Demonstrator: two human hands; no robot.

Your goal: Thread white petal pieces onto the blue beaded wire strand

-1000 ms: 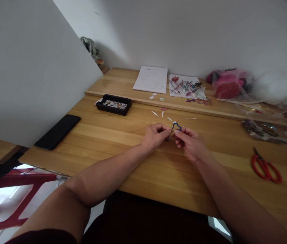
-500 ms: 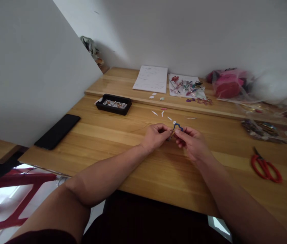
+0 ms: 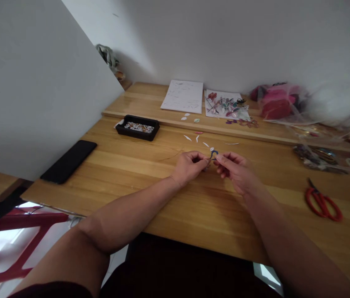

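Over the middle of the wooden table (image 3: 169,207), my left hand (image 3: 189,166) and my right hand (image 3: 237,170) meet fingertip to fingertip. Between them they pinch a small blue piece (image 3: 214,153), bent like a loop; most of it is hidden by the fingers. A thin wire (image 3: 170,157) trails from the left hand across the table. Several small white petal-shaped pieces (image 3: 197,138) lie on the wood just beyond the hands.
A black tray of beads (image 3: 137,127) sits at the back left, a black phone (image 3: 68,161) near the left edge. Red scissors (image 3: 322,203) lie at the right. Two paper sheets (image 3: 183,96), a pink bag (image 3: 276,103) and plastic packets (image 3: 320,157) line the back.
My right hand has turned and lifted slightly, and more of the blue piece is now covered by the fingers. The view has shifted a little.
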